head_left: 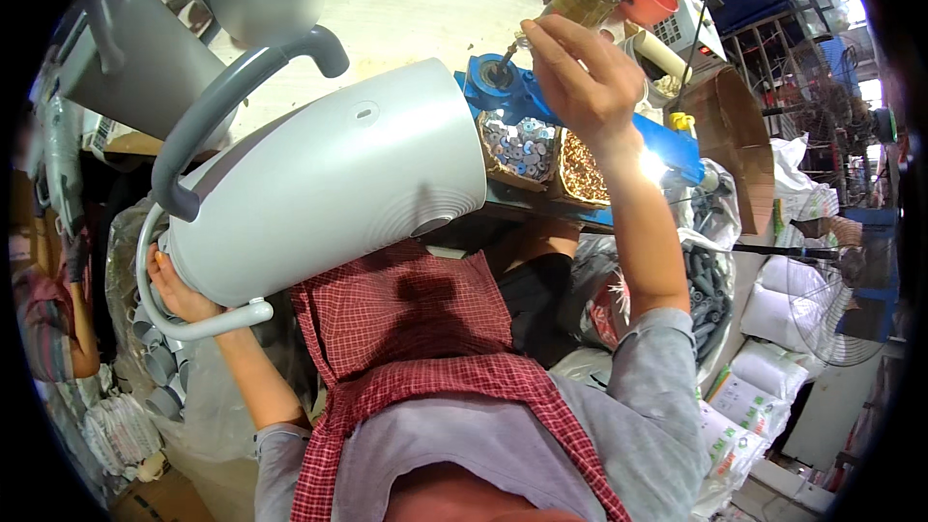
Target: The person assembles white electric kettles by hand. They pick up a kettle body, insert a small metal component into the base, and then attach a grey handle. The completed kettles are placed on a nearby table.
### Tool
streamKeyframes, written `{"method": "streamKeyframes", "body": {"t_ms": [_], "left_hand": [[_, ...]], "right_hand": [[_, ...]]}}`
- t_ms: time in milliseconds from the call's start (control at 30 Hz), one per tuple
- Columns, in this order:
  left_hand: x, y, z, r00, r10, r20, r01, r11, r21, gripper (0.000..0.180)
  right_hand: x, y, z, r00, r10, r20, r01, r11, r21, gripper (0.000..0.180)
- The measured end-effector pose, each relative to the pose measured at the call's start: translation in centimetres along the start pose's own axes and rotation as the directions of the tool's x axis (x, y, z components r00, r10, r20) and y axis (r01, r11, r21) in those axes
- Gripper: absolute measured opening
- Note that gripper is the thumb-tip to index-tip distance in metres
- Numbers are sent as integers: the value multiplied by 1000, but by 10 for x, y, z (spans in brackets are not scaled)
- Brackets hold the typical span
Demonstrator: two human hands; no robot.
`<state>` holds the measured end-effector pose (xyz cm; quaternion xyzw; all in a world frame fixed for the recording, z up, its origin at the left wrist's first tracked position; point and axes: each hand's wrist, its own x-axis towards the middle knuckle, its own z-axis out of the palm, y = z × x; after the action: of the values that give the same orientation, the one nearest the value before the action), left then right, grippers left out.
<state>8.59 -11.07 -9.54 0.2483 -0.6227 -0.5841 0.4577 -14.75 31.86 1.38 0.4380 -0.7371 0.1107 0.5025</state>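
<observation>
Your shell (358, 184) lies aslant in front of you, its lower side out over your lap and the tabletop (416, 5) showing beyond its upper side. The bare stretch there is your open room; more grey shells (150, 48) crowd the upper left, and the blue machine (681, 147) stands close by the wide right end.

The shell is smooth, pale grey and tapered, with a small oval mark on its side, ridged rings near the lower right edge, a dark curved handle (188, 116) and a pale loop (143, 266).

Your left hand (184, 288) cups the narrow end, fingers bent against it. Your right hand (588, 77) is off the shell, above the machine, fingertips pinched together; you cannot tell what they hold. Washers (522, 147) and copper rivets (582, 172) sit just below it.
</observation>
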Motion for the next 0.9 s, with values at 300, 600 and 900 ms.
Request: {"method": "streamKeyframes", "body": {"t_ms": [300,600,900], "left_hand": [[1,13,27,999,42,-13,-41,997,73,28],[14,13,55,957,280,77,-290,918,269,25],[-1,30,128,988,156,12,-154,984,-86,25]], "right_hand": [[0,4,4,997,-61,54,61,998,-11,30],[-10,3,8,997,-41,60,40,999,11,30],[-31,-34,-53,493,738,461,-773,128,621,13]]}}
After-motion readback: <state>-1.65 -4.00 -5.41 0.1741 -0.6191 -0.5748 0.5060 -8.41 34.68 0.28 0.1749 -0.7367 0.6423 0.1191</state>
